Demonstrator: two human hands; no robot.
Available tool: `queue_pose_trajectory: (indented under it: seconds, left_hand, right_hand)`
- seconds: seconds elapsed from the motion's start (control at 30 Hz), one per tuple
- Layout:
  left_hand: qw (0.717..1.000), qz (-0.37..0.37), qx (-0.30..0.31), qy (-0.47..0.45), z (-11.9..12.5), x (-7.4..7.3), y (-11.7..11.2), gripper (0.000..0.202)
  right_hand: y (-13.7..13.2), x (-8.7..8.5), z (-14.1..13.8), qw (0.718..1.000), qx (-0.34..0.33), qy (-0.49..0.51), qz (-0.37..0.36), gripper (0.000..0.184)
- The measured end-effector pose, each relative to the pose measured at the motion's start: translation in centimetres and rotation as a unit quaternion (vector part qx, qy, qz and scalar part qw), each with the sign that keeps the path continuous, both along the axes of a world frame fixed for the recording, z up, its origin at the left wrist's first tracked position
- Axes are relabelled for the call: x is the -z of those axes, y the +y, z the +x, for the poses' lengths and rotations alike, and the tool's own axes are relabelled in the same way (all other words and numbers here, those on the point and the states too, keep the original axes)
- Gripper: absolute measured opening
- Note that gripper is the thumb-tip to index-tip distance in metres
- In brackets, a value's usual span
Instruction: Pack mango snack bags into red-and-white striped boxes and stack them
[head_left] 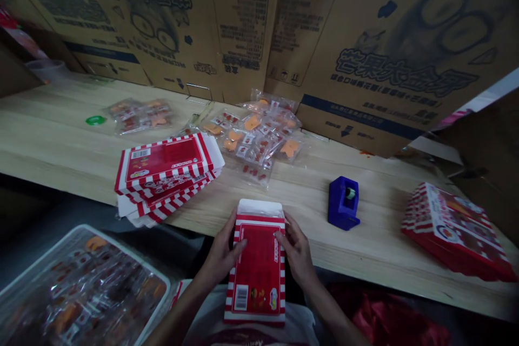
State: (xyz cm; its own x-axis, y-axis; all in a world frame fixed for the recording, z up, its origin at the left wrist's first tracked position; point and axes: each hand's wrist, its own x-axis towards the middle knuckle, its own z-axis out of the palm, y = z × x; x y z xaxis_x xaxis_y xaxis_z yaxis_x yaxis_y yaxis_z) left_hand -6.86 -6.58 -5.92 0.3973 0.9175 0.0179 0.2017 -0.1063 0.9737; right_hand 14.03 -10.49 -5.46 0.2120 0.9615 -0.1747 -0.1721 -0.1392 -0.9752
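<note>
Between my two hands is a red box with white stripes (259, 265), its white end flap raised at the far end and a barcode near me. My left hand (225, 254) grips the box's left side, thumb lying on the face. On the opposite side my right hand (295, 251) holds the edge, thumb also on the face. Beyond the box lies a pile of clear candy packets (259, 138) with orange and red pieces. To the left, several flattened or open striped boxes (166, 162) are stacked at the table edge.
A blue tape dispenser (343, 203) stands right of my hands, with filled striped boxes (458, 232) farther right. A white tub (162, 275) of packets sits lower left. More packets (140, 114) and a green ring (95, 120) lie back left. Large cartons (243, 27) wall the back.
</note>
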Motion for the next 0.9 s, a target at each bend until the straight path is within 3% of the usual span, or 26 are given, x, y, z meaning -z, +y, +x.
queue_pose_trajectory:
  seconds: [0.13, 0.2, 0.27, 0.37, 0.5, 0.63, 0.73, 0.9]
  left_hand:
    - [0.996, -0.044, 0.049, -0.064, -0.2, -0.3, 0.3, 0.064]
    - [0.996, -0.042, 0.063, -0.049, -0.1, -0.7, 0.6, 0.052]
    - [0.999, -0.014, 0.051, 0.002, 0.3, -1.2, 1.0, 0.036]
    - [0.997, 0.055, 0.011, 0.052, 0.9, -1.7, 1.8, 0.016]
    - [0.997, 0.07, 0.02, 0.025, 1.1, -2.2, 2.7, 0.018]
    - [0.996, -0.005, 0.078, -0.039, 0.8, -1.8, 2.9, 0.023]
    - [0.994, -0.055, 0.049, -0.078, 1.0, -1.3, 2.8, 0.026]
    - [0.997, 0.032, -0.031, -0.056, 1.6, -1.4, 2.8, 0.027]
  right_hand:
    - [-0.6, 0.3, 0.4, 0.994, -0.039, -0.096, 0.023, 0.038]
    - [-0.5, 0.3, 0.6, 0.986, -0.061, -0.148, 0.046, 0.023]
    - [-0.2, 0.2, 0.9, 0.976, -0.076, -0.189, 0.073, 0.013]
    - [0.5, 0.1, 1.2, 0.969, -0.069, -0.211, 0.106, 0.017]
    - [1.4, -0.4, 1.5, 0.972, -0.047, -0.196, 0.119, 0.028]
    - [1.5, -0.5, 1.4, 0.977, -0.055, -0.174, 0.107, 0.029]
    - [1.3, -0.3, 1.1, 0.98, -0.055, -0.163, 0.103, 0.026]
    - [1.3, -0.2, 0.6, 0.979, -0.007, -0.178, 0.101, 0.025]
